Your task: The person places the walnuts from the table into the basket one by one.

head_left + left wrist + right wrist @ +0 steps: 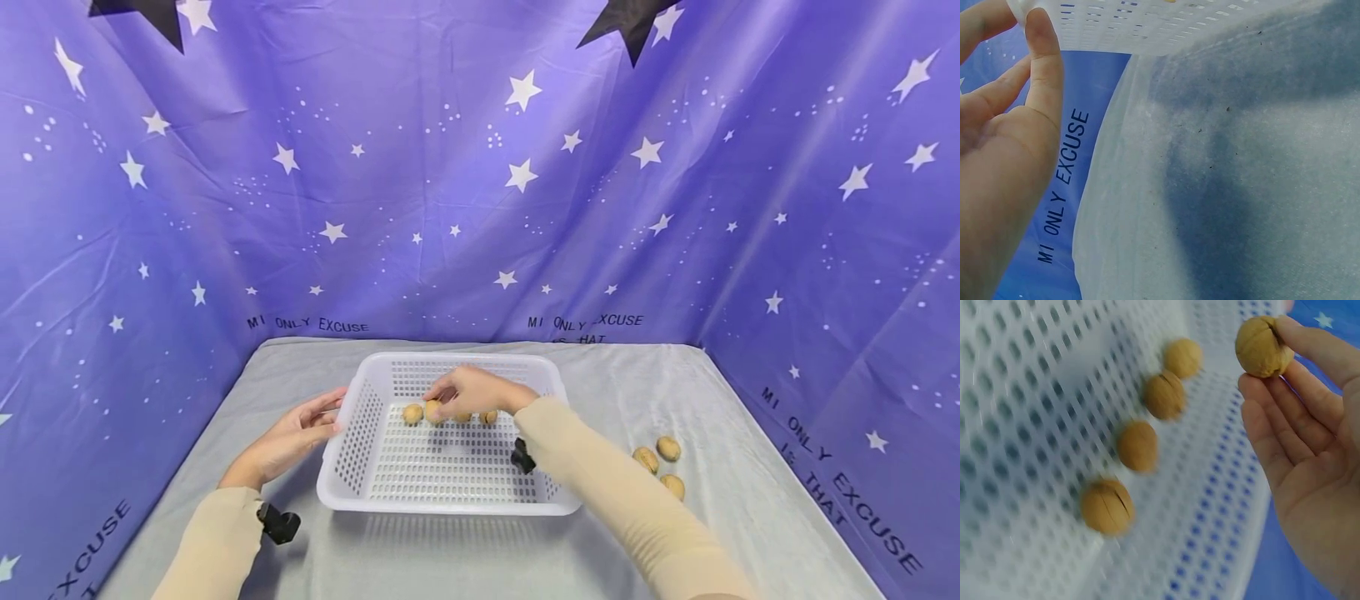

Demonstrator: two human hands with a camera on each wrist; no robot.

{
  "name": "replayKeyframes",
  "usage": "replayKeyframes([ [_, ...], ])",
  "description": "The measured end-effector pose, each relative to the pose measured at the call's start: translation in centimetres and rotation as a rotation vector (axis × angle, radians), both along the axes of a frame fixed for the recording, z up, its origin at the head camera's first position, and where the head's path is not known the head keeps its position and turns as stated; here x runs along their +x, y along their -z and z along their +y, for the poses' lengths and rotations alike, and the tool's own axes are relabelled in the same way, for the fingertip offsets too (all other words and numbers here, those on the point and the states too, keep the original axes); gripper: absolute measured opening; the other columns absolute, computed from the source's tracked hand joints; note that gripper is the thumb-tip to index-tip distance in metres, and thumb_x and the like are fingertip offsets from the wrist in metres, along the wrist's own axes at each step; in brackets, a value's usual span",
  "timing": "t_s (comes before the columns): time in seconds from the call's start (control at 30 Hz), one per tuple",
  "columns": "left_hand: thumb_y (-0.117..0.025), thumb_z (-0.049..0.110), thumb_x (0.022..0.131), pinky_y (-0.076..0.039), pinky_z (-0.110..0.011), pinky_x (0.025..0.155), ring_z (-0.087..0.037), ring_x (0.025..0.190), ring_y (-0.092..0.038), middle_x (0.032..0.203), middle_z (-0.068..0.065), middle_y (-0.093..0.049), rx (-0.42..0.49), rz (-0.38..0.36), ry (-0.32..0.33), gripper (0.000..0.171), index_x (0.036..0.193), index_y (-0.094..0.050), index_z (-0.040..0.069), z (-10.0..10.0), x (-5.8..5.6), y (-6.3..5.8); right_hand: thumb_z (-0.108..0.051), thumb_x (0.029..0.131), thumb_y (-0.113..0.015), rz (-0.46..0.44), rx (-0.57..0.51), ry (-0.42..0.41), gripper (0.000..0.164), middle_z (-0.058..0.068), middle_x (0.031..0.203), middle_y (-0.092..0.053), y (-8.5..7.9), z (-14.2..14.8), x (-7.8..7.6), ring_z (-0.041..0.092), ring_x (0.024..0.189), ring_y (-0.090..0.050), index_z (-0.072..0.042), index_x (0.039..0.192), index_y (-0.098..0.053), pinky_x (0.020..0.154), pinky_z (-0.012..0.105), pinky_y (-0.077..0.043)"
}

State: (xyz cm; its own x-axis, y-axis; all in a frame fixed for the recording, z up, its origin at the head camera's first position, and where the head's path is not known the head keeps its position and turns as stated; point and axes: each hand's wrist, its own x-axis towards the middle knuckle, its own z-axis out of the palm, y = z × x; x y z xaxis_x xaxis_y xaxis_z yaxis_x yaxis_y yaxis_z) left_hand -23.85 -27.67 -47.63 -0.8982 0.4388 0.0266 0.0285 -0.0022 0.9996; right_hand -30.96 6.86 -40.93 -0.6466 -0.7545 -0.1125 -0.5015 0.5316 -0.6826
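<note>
Head view first: a white perforated basket (450,467) sits on a grey cloth-covered table (675,550), and everything else is placed around it. The right hand (472,392) reaches over the basket's far half, fingers curled down onto a walnut (432,409). Other walnuts lie on the basket floor in a row beside it, one to its left (412,413) and one to its right (488,417). Three loose walnuts (658,462) rest on the cloth, well to the right of the basket. The left hand (296,433) lies against the basket's left wall, fingers fairly straight, their tips touching the rim.

Left wrist view: the thumb (1044,62) of the left hand (1004,156) presses against the basket's (1166,22) white edge; the fingers look extended and wrap round nothing, though only part of the hand shows.

Right wrist view: the right hand (1310,450) pinches the walnut (1263,347) at its fingertips, palm otherwise open, just beside the basket (1016,394). Four walnuts (1138,445) lie in a line on the basket's perforated floor, somewhat blurred.
</note>
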Motion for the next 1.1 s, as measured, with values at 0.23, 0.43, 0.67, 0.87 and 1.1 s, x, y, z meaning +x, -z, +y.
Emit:
replayKeyframes([
  [0.23,-0.057,-0.004,0.098,-0.048,-0.027,0.098,-0.02,0.118,-0.059,0.148,-0.027,-0.036,-0.014,0.006,-0.01,0.069,0.156,-0.02,-0.005,0.1,0.1,0.0,-0.03,0.086,-0.08,-0.065,-0.033,0.013,0.045,-0.01,0.113,-0.071,2.9,-3.5,0.3,0.002,0.098,-0.064,-0.012,0.126,-0.071,0.092,0.027,-0.05],
  [0.43,-0.059,-0.002,0.098,-0.048,-0.028,0.098,-0.018,0.116,-0.059,0.146,-0.019,-0.04,-0.028,-0.001,-0.024,0.071,0.157,-0.018,-0.004,0.1,0.1,0.0,-0.03,0.087,-0.08,-0.074,-0.022,-0.002,0.045,-0.01,0.113,-0.071,4.5,-5.9,0.5,0.001,0.099,-0.063,-0.01,0.126,-0.07,0.091,0.023,-0.05],
  [0.67,-0.057,-0.002,0.098,-0.048,-0.027,0.099,-0.018,0.117,-0.059,0.146,-0.021,-0.039,-0.029,0.002,-0.014,0.071,0.157,-0.017,-0.005,0.2,0.0,0.0,-0.029,0.086,-0.081,-0.036,0.017,0.053,0.037,-0.012,0.101,-0.072,5.9,-7.0,0.8,-0.001,0.092,-0.062,-0.012,0.118,-0.075,0.088,0.019,-0.048],
  [0.87,-0.057,-0.002,0.099,-0.048,-0.026,0.098,-0.019,0.117,-0.06,0.148,-0.026,-0.037,-0.04,0.005,-0.022,0.07,0.157,-0.019,-0.004,0.2,-0.1,0.0,-0.031,0.085,-0.082,-0.034,0.012,0.083,0.034,-0.013,0.098,-0.072,6.2,-7.1,1.1,-0.001,0.09,-0.062,-0.015,0.114,-0.076,0.086,0.019,-0.049],
  [1.1,-0.058,-0.001,0.098,-0.048,-0.027,0.098,-0.018,0.117,-0.059,0.148,-0.026,-0.036,-0.046,-0.002,-0.025,0.071,0.157,-0.019,-0.004,0.2,0.0,-0.1,-0.029,0.085,-0.081,-0.06,0.0,0.066,0.039,-0.006,0.112,-0.071,5.7,-6.7,0.7,0.003,0.1,-0.062,-0.012,0.12,-0.072,0.093,0.023,-0.049],
])
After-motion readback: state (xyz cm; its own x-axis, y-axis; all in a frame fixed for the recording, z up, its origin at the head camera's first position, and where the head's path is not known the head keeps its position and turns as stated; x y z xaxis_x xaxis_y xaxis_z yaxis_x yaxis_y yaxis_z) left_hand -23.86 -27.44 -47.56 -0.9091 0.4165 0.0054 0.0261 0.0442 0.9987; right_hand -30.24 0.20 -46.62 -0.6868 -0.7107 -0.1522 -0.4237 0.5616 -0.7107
